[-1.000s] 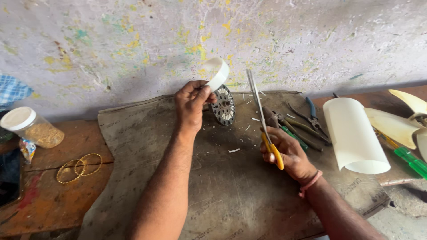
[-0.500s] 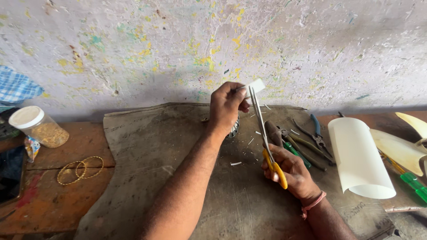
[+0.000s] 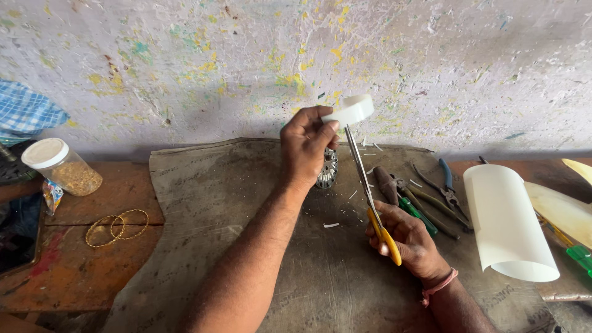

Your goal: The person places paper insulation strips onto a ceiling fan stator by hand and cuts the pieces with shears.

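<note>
Strip point(image 3: 350, 111) of white plastic, curled into a ring, sits raised in front of the wall, pinched at its near edge between my left hand's point(image 3: 306, 145) thumb and fingers. It looks light, thin and springy, so I judge a grip close to the cut line keeps it steady. My right hand point(image 3: 404, 237) is closed through the yellow handles of the scissors point(image 3: 370, 197), blades pointing up at the strip; whether they bite yet I can't tell. 2 bangles point(image 3: 116, 227) lie well apart on the bench.
</note>
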